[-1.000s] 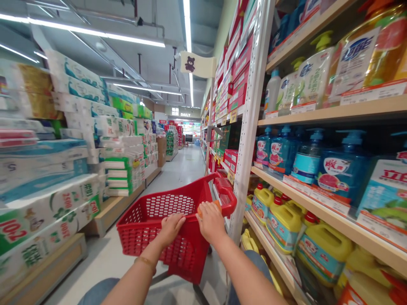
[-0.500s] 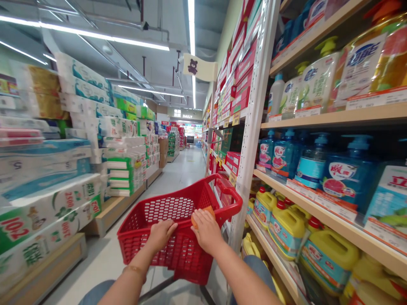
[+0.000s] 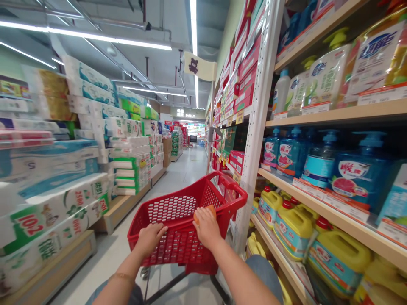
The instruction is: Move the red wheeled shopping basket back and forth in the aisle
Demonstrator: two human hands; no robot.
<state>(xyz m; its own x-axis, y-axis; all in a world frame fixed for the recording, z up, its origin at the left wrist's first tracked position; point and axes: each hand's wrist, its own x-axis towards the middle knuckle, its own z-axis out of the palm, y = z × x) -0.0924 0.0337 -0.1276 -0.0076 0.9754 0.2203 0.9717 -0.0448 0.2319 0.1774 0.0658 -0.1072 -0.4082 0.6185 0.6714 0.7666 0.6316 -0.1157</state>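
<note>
A red plastic shopping cart (image 3: 178, 226) stands in front of my knees, its side turned towards me. My left hand (image 3: 150, 238) has its fingers curled over the near rim, close to the left corner. Further right on the same rim, my right hand (image 3: 206, 228) presses an orange pad (image 3: 210, 209) against the plastic. Only a bit of the pad shows above my fingers, so whether it is sponge or cloth I cannot tell. The cart's handle (image 3: 237, 192) rises at the right, near the shelf post.
Close on the right are shelves with blue pump bottles (image 3: 288, 152) and yellow jugs (image 3: 292, 224). A white perforated post (image 3: 259, 110) stands beside the cart. Stacked tissue packs (image 3: 63, 224) line the left. Between them the tiled aisle (image 3: 187, 163) runs away from me.
My left hand has slid left along the rim towards the corner. My right hand stays near the same spot with the orange pad. The whole view has shifted slightly, with the cart further right.
</note>
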